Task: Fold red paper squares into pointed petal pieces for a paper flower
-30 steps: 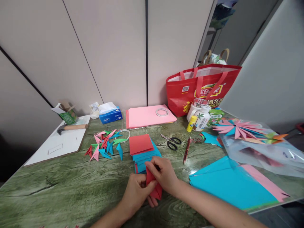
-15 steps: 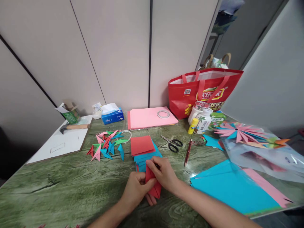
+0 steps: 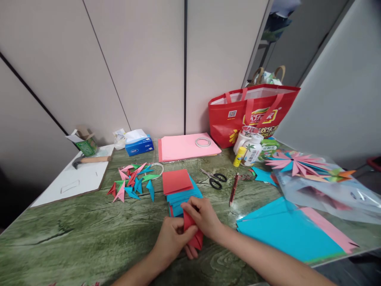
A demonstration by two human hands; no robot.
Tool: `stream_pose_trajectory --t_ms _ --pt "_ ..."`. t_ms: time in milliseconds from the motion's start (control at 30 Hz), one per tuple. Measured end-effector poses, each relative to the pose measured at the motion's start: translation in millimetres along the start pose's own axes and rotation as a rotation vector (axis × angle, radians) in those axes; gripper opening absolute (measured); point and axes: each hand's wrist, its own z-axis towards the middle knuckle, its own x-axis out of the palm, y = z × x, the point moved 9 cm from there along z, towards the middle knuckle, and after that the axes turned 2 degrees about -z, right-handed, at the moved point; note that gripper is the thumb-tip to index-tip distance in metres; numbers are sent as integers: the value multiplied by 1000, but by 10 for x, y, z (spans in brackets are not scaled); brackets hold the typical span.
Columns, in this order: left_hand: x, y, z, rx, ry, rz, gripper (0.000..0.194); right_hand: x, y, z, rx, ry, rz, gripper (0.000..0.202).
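A folded piece of red paper (image 3: 197,240) is held upright between both hands, close to the front of the table. My left hand (image 3: 172,237) pinches its left side with the thumb across the front, some fingers showing below. At its upper part, my right hand (image 3: 204,216) grips the paper between thumb and bent fingers. Just behind the hands lies a stack of blue squares (image 3: 182,197), with red squares (image 3: 177,181) on top. Several small folded paper pieces (image 3: 131,183) in pink, red, blue and green lie to the left of the stack.
Black-handled scissors (image 3: 214,179), a dark red pen (image 3: 233,190) and a yellow glue stick (image 3: 239,156) lie or stand right of the stack. Blue sheets (image 3: 291,232) are at the right. Pink sheets (image 3: 184,147), a tissue box (image 3: 139,146), a hammer (image 3: 92,159) and a red bag (image 3: 222,127) are farther back.
The view has shifted slightly. Both hands keep their hold on the red paper, whose top edge now sits a little more closed under the right fingers.
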Motion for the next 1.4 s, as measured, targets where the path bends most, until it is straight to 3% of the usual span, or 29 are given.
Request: stream_pose_trajectory --t_ms 233,500,600,800,933,1067,1400 --pt "-265 -118 33 52 -167 -74 33 -1 66 42 6 71 84 30" --pt "-177 -173 37 68 -52 -9 35 -34 172 7 -35 117 133 25" --pt "-227 -215 44 78 -28 38 32 -37 154 23 -27 130 132 25" --pt "-482 -348 41 170 -190 132 39 26 153 12 -55 185 122 26" --pt "-571 -411 -1 238 -285 206 42 81 61 20 61 213 169 27" --pt "-682 -370 -12 241 -371 105 42 77 13 49 128 216 272 28" --pt "-601 -319 62 228 -221 -269 34 40 -31 69 158 190 348 34"
